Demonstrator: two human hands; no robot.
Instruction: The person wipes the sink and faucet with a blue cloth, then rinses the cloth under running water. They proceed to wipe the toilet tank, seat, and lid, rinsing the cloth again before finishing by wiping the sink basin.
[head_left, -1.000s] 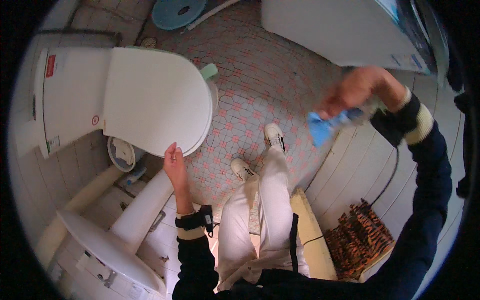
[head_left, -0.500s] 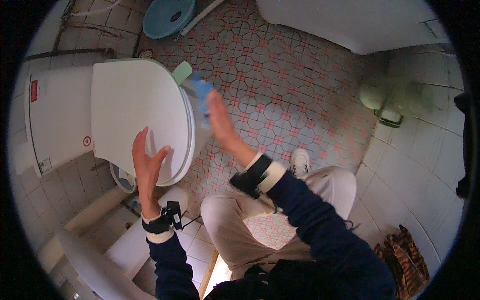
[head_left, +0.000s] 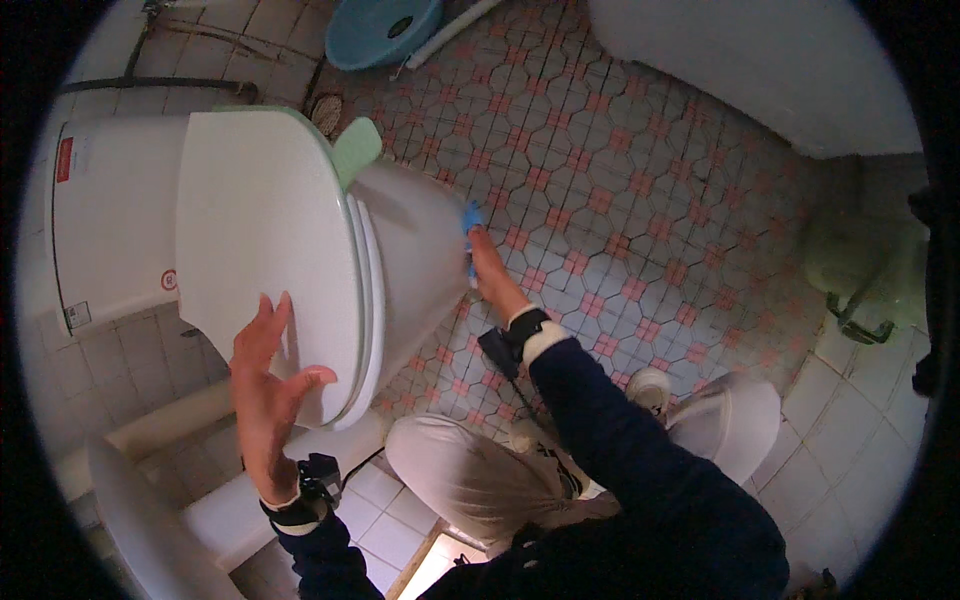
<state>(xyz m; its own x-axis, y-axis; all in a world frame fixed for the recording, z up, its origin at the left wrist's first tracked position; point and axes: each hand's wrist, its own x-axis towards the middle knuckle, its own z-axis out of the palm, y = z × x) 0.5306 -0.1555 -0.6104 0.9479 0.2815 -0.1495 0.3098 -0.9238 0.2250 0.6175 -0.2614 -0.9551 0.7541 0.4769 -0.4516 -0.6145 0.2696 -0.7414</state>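
A white toilet fills the left side, its lid [head_left: 255, 215] down and a green leaf-shaped tab [head_left: 357, 150] sticking out from the seat edge. My left hand [head_left: 265, 390] is at the near part of the lid, fingers spread and thumb apart, holding nothing; whether it presses on the lid is hard to tell. Low at the front of the white bowl [head_left: 415, 225], my right hand [head_left: 490, 268] holds a blue cloth [head_left: 472, 214] against its outer side. The fingers are partly hidden behind the hand and cloth.
A blue basin [head_left: 375, 40] and a pale pipe lie at the far side of the patterned tile floor [head_left: 560, 190]. On the right stands a green translucent container [head_left: 850, 275] by the tiled wall. A white pedestal basin [head_left: 140, 530] is at the lower left.
My right hand has moved down and outward with the blue cloth, from beside the seat rim to the bowl's lower front. My left hand has shifted nearer along the lid. The view has moved closer.
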